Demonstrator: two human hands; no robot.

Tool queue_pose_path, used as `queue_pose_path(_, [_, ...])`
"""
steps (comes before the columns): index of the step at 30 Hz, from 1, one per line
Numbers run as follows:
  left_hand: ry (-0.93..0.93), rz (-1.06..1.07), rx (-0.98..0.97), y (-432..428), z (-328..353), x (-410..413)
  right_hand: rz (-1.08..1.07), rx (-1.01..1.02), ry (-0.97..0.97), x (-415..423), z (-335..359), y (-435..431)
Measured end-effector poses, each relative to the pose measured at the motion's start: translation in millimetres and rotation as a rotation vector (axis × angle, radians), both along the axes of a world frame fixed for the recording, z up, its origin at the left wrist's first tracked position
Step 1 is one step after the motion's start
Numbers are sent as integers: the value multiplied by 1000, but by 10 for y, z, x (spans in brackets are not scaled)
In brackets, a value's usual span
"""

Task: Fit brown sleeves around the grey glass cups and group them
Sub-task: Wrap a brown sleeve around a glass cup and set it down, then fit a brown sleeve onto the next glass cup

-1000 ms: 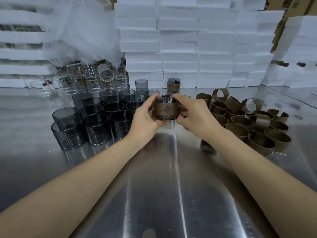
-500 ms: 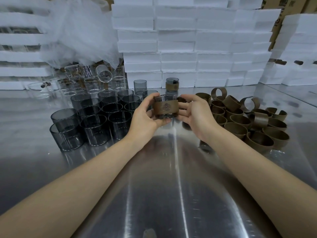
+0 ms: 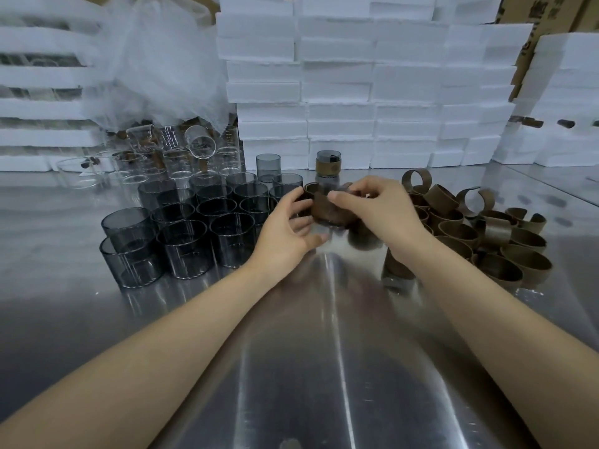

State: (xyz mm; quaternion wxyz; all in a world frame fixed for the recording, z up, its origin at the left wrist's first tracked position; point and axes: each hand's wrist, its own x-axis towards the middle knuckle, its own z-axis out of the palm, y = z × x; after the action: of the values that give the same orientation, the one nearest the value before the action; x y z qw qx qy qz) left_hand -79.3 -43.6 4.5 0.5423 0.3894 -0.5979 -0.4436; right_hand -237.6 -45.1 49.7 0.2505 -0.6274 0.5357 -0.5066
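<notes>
A short grey glass cup in a matte brown sleeve [image 3: 327, 212] sits blurred and tilted at frame centre, above the brushed steel surface [image 3: 291, 351]. The right hand [image 3: 376, 212] pinches its upper edge, and the left hand [image 3: 282, 231] curls round its left side. Bare smoky glass cups [image 3: 184, 241] cluster left of centre. Curled brown sleeve bands [image 3: 486, 241] heap at right. Behind, a finished sleeved cup [image 3: 328, 163] stands before white foam slabs [image 3: 340, 92].

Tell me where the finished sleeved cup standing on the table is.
Head view: the sleeved cup stands at the back centre of the table, just right of a lone bare grey cup, before the white foam blocks.
</notes>
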Motion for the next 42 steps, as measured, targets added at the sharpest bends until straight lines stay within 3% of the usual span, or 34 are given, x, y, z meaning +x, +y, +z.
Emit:
queue_pose_path(6, [-305, 112, -39, -105, -60, 5, -196, -37, -106, -162, 337, -578])
queue_pose_path(14, [-501, 178, -193, -114, -61, -14, -292, 43, 155, -7, 270, -1551])
queue_pose_path(18, [-501, 165, -174, -114, -43, -22, -302, 165, 449, 64, 177, -1728])
queue_pose_path(22, [-480, 159, -178, -106, -41, -22, -311, 235, 521, 68, 112, -1801])
queue_pose_path(26, [-533, 170, -195, -133, -59, 1, -319, 101, 461, 76, 187, -1677])
queue_pose_path(29, [-531, 163, -170, -142, -65, 8, -221, 11, 304, 116, 320, -1350])
queue_pose_path(35, [-515, 179, -142, -154, -57, -17, -91, 42, -27, 392, -13, -362])
queue_pose_path(42, [-418, 192, -78, -83, -41, 20, -90, 3, 237, 378, -502, -117])
